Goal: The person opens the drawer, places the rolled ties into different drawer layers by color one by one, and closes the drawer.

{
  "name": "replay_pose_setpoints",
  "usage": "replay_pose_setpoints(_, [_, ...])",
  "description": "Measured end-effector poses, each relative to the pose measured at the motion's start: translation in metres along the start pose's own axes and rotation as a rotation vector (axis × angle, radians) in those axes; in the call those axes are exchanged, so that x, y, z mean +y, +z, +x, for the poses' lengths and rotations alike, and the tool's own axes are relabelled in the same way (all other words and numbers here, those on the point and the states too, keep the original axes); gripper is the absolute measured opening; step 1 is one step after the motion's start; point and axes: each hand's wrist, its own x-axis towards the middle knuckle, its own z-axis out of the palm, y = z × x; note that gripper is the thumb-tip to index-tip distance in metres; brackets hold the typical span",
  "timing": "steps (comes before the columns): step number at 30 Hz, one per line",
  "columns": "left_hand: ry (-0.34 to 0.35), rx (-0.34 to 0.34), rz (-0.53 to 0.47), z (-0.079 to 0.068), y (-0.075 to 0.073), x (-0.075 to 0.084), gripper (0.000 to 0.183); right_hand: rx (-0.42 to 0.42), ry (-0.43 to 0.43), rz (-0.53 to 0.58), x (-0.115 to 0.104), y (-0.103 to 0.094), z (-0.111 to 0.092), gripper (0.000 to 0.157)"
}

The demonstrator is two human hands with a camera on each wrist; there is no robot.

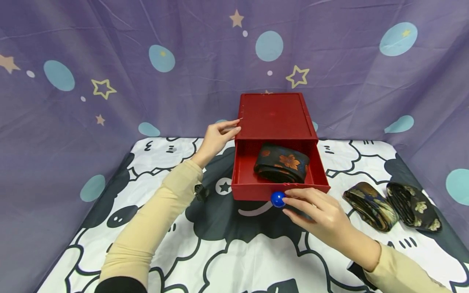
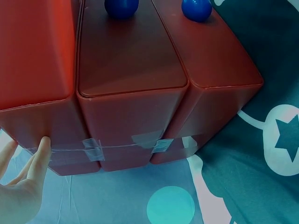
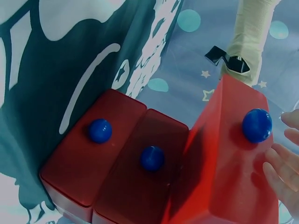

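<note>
A red drawer box (image 1: pixel 275 116) stands at the back of the table, its top drawer (image 1: pixel 253 193) pulled out toward me. Inside that drawer lies a rolled dark necktie (image 1: pixel 280 158) with orange flowers. My right hand (image 1: pixel 322 211) is at the drawer's round blue knob (image 1: pixel 278 199), fingers loosely bent. In the right wrist view, the fingertips (image 3: pixel 275 154) sit just beside the knob, not wrapped round it. My left hand (image 1: pixel 216 138) rests its extended fingers against the box's left side, and in the left wrist view a fingertip (image 2: pixel 45 141) touches the red wall.
Two more rolled patterned neckties, one (image 1: pixel 371 206) beside the other (image 1: pixel 414 206), lie right of the box. Below the pulled drawer are two closed drawers with blue knobs, one knob (image 3: pixel 152 158) above the other (image 3: pixel 100 130). A purple curtain (image 1: pixel 205 61) hangs behind the table.
</note>
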Motion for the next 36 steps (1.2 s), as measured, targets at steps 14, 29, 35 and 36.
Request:
replay_pose_setpoints(14, [0.003, 0.000, -0.005, 0.001, 0.001, -0.002, 0.035, -0.037, 0.031, -0.095, -0.005, 0.007, -0.009, 0.034])
replay_pose_setpoints(29, [0.004, -0.001, -0.001, 0.000, 0.000, -0.002, 0.035, -0.048, 0.037, -0.085, -0.003, 0.012, -0.008, 0.034])
replay_pose_setpoints(35, [0.000, -0.003, 0.001, 0.000, 0.000, -0.001, 0.035, -0.039, 0.026, -0.096, -0.002, 0.014, -0.007, 0.033])
replay_pose_setpoints(36, [0.000, -0.003, 0.002, 0.000, 0.000, -0.001, 0.035, -0.038, 0.025, -0.096, -0.002, 0.014, -0.007, 0.033])
